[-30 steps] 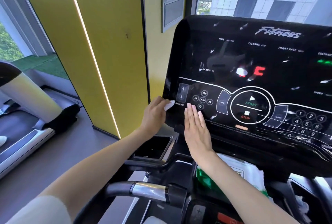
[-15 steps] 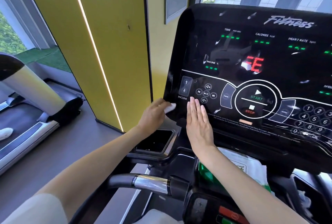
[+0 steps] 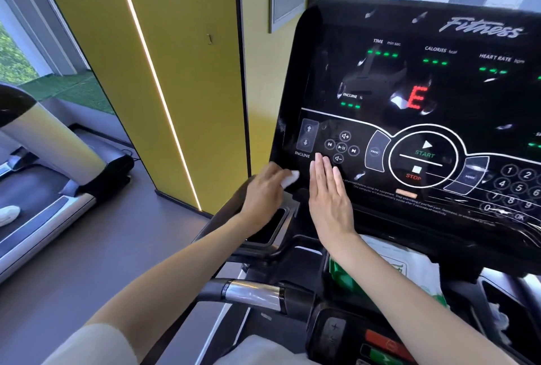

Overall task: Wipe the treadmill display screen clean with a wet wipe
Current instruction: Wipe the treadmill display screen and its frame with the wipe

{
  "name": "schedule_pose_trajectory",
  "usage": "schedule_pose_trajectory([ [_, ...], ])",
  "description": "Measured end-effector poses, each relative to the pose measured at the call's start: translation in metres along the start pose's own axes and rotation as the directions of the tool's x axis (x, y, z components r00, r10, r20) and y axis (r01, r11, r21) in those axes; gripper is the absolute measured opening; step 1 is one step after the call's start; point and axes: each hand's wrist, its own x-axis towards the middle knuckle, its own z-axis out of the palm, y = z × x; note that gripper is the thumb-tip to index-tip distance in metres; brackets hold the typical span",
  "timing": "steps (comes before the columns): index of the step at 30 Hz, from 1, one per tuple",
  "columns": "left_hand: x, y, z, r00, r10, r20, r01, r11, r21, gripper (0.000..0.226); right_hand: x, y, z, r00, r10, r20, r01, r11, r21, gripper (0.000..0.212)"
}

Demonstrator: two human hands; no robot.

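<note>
Gym corner, yellow wall [image 3: 181,71] at left. The left hand [image 3: 262,192] curls its fingers round a white wet wipe [image 3: 292,177] at the near-left corner of the treadmill display [image 3: 380,80]. The right hand [image 3: 329,189] lies flat just right of it, fingers straight. White smears [image 3: 421,16] dot the far glass, so best sweep rightward in overlapping passes, light over START [image 3: 424,154].

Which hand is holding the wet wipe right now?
The left hand, gripping the white wipe at the lower-left edge of the display; the right hand is flat and holds nothing.
</note>
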Motion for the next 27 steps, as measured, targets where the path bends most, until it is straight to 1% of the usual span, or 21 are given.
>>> schedule_pose_trajectory([
  [1,-0.009,0.000,0.002,0.996,0.066,0.059,-0.067,0.998,0.011,0.032,0.000,0.000,0.000,1.000,-0.001,0.004,0.001,1.000,0.011,0.059],
  [2,-0.016,-0.003,0.003,0.990,0.103,0.097,-0.104,0.994,0.013,0.034,-0.001,0.001,0.001,1.000,-0.004,0.007,0.004,1.000,0.022,0.059],
  [3,-0.019,-0.008,0.001,0.989,0.110,0.103,-0.112,0.994,0.013,0.034,-0.002,0.001,0.000,1.000,-0.007,0.006,0.006,1.000,0.025,0.059],
  [4,-0.017,-0.013,-0.001,0.992,0.090,0.086,-0.091,0.996,0.007,0.032,-0.002,0.001,0.000,1.000,-0.006,0.001,0.006,1.000,0.022,0.059],
  [7,0.001,-0.013,-0.007,0.997,-0.075,-0.026,0.073,0.995,-0.064,0.027,-0.001,0.000,-0.001,1.000,0.014,-0.008,-0.013,1.000,0.020,0.060],
  [8,0.007,-0.007,-0.006,0.994,-0.100,-0.048,0.096,0.992,-0.084,0.027,-0.001,-0.001,0.000,1.000,0.019,-0.007,-0.018,1.000,0.018,0.060],
  [9,0.009,0.000,-0.005,0.996,-0.078,-0.044,0.074,0.993,-0.087,0.028,-0.001,-0.001,0.000,1.000,0.020,-0.005,-0.020,1.000,0.014,0.059],
  [10,0.008,0.005,-0.002,1.000,-0.021,-0.017,0.020,0.997,-0.079,0.029,-0.001,0.000,0.000,1.000,0.016,-0.001,-0.016,1.000,0.009,0.059],
  [12,-0.005,0.007,0.004,0.995,0.074,0.066,-0.070,0.996,-0.060,0.029,-0.002,0.001,0.000,1.000,0.007,0.000,-0.007,1.000,0.014,0.059],
  [15,-0.015,-0.008,-0.002,0.988,0.108,0.115,-0.104,0.994,-0.040,0.030,-0.003,0.002,-0.001,1.000,0.004,0.005,-0.005,1.000,0.028,0.060],
  [16,-0.011,-0.012,-0.006,0.989,0.105,0.104,-0.102,0.994,-0.034,0.031,-0.003,0.001,-0.002,1.000,0.005,0.003,-0.005,1.000,0.028,0.061],
  [17,-0.005,-0.013,-0.011,0.995,0.071,0.067,-0.069,0.997,-0.034,0.030,-0.003,0.001,-0.002,1.000,0.009,0.000,-0.008,0.999,0.033,0.061],
  [19,0.011,-0.013,-0.018,0.995,-0.067,-0.071,0.063,0.996,-0.060,0.026,-0.002,0.000,0.000,1.000,0.014,-0.012,-0.014,0.999,0.045,0.061],
  [20,0.016,-0.013,-0.018,0.986,-0.105,-0.127,0.098,0.993,-0.062,0.024,-0.002,0.000,0.000,1.000,0.012,-0.017,-0.011,0.999,0.051,0.061],
  [21,0.018,-0.011,-0.017,0.986,-0.089,-0.139,0.083,0.995,-0.051,0.023,-0.002,0.000,0.000,1.000,0.009,-0.021,-0.008,0.998,0.057,0.061],
  [22,0.015,-0.011,-0.014,0.994,-0.027,-0.110,0.024,0.999,-0.030,0.026,-0.002,0.000,-0.001,1.000,0.008,-0.023,-0.007,0.998,0.061,0.060],
  [24,-0.001,-0.010,-0.006,0.993,0.111,0.031,-0.111,0.994,0.007,0.033,-0.002,0.002,-0.001,1.000,0.003,-0.029,-0.001,0.997,0.081,0.060],
  [25,-0.008,-0.010,-0.004,0.986,0.145,0.078,-0.147,0.989,0.020,0.034,-0.003,0.003,-0.001,1.000,-0.009,-0.024,0.011,0.996,0.094,0.060],
  [26,-0.009,-0.011,-0.004,0.986,0.144,0.085,-0.146,0.989,0.020,0.034,-0.004,0.005,-0.002,0.999,-0.022,-0.023,0.024,0.994,0.108,0.060],
  [27,-0.004,-0.012,-0.006,0.991,0.117,0.059,-0.118,0.993,0.007,0.033,-0.005,0.006,-0.002,0.999,-0.033,-0.038,0.037,0.992,0.118,0.061],
])
